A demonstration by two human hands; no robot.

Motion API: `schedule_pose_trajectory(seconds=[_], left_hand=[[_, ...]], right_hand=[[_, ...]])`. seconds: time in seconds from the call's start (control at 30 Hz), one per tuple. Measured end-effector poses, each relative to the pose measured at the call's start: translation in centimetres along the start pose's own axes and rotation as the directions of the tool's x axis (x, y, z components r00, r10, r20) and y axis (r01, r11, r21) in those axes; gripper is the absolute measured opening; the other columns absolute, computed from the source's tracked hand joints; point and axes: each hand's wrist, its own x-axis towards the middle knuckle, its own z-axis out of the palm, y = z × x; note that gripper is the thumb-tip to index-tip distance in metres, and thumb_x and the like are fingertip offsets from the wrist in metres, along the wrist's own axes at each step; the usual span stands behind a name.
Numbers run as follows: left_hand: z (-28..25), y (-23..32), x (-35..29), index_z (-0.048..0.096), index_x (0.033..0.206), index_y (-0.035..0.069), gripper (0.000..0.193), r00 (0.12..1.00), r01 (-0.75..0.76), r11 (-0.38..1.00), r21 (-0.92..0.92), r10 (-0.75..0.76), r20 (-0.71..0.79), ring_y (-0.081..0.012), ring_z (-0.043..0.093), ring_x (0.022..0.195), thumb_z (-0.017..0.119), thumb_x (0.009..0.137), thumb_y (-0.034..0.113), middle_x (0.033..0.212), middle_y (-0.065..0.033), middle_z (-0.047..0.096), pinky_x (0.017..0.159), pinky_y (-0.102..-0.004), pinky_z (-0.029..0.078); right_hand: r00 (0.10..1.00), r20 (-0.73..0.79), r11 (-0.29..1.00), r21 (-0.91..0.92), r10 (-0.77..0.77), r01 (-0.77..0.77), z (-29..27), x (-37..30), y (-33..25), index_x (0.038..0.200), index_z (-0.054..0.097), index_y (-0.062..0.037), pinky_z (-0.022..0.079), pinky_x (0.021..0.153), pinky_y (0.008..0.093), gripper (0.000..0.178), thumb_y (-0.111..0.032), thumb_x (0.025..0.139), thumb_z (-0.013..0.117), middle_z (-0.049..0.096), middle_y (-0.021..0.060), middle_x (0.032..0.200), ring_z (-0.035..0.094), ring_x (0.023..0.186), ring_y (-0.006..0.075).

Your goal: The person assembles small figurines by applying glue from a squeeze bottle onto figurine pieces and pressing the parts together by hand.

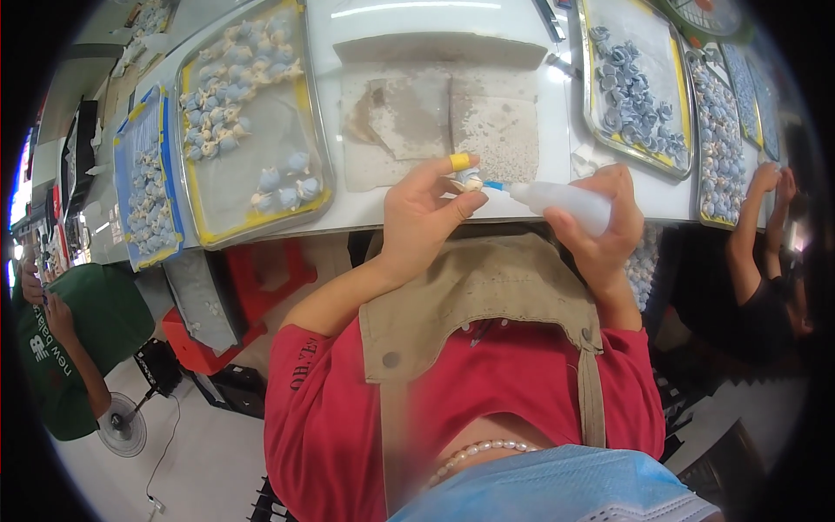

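Between the thumb and fingers of my left hand (424, 213) is a small cream and pale-blue figurine part (470, 180). Yellow tape wraps one fingertip of that hand. My right hand (606, 222) is closed round a translucent white squeeze bottle (574, 207), tilted nearly level. Its blue nozzle tip points left and meets or nearly meets the figurine part; I cannot tell if they touch. Both hands are above the table's near edge, in front of a stained sheet of cardboard (496, 139).
At left, a yellow-edged tray (323, 187) holds several blue-and-cream figurine parts, beside a blue-edged tray (180, 230). A tray (600, 130) of grey-blue pieces lies right, near another tray of parts (720, 139). Co-workers sit on both sides. A red stool (283, 270) stands below the table.
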Motion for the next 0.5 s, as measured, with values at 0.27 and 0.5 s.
schedule_pose_trajectory(seconds=[0.27,0.5], left_hand=[[-0.3,-0.9,-3.1,0.052,0.111,-0.003,0.036,1.000,0.017,1.000,-0.020,-0.017,0.000,-0.0104,0.053,0.082,0.063,0.077,-0.001,0.109,-0.0077,0.052,0.072,-0.0230,0.048],[-0.3,-1.2,-4.6,0.048,0.113,-0.001,0.035,0.997,0.074,0.992,-0.099,-0.073,0.021,-0.0137,0.058,0.081,0.060,0.080,0.001,0.104,-0.0102,0.057,0.069,-0.0223,0.046]], right_hand=[[0.999,0.013,0.999,-0.025,0.035,-0.035,0.4,-2.7,-1.7,0.073,0.055,-0.0022,0.038,0.053,0.0284,0.030,-0.012,0.058,0.079,0.050,0.0078,0.067,0.046,0.061,0.0205],[0.991,-0.030,0.990,0.054,0.131,-0.129,0.1,-4.7,-2.0,0.075,0.055,-0.0021,0.038,0.055,0.0277,0.027,-0.009,0.060,0.077,0.050,0.0075,0.068,0.047,0.062,0.0200]])
